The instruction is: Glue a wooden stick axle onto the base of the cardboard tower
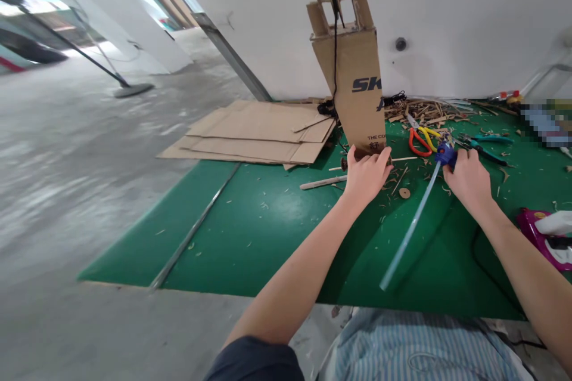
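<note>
A tall cardboard model (355, 80) with printed lettering stands tilted on the green table (268, 232). At its top are upright posts, a dark disc on edge and a hanging black cord. My left hand (367, 178) grips the model's lower end, where thin sticks poke out to both sides; the fingertips are partly hidden. My right hand (469, 177) is closed around a blue hot glue gun (443, 154), with a long translucent glue stick (410, 229) trailing from its back towards me. Between the hands lies a small cardboard disc (404, 193).
Flat cardboard sheets (259, 124) lie left of the model. Behind the right hand are red-and-yellow-handled scissors (420, 139), teal-handled pliers (491, 139) and a heap of cardboard scraps (424, 111) near the wall. A magenta-and-white appliance (543, 241) sits at the right edge.
</note>
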The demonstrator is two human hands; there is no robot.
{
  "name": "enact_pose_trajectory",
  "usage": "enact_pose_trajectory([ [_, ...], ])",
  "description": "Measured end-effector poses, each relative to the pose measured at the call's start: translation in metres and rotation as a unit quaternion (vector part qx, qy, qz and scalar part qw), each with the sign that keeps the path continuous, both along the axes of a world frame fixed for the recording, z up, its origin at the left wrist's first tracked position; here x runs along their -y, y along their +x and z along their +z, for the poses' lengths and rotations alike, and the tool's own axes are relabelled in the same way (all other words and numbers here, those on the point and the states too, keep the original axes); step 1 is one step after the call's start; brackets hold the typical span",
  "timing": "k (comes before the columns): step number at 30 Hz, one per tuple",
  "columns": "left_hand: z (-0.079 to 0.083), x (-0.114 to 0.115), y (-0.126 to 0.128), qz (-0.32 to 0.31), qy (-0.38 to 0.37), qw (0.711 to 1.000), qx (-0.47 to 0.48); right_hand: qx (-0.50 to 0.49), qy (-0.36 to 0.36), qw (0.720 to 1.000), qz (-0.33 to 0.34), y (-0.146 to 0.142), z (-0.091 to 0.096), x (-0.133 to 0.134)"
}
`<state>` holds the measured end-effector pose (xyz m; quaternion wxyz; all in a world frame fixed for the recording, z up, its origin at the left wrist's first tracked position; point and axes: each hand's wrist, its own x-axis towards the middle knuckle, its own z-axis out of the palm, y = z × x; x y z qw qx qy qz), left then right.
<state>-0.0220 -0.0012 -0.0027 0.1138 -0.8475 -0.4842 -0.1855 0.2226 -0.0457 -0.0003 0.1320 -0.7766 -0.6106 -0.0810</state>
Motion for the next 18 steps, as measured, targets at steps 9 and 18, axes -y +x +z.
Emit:
enact_pose_trajectory([
  [9,0.005,0.003,-0.009,0.006,0.0,1.0,-0.001,-0.369,0.068,0.92,0.111,-0.015,0.0,0.006],
  [18,0.001,-0.004,-0.011,0.001,0.013,0.999,-0.041,-0.727,-0.088,0.678,0.062,-0.037,0.011,0.012],
])
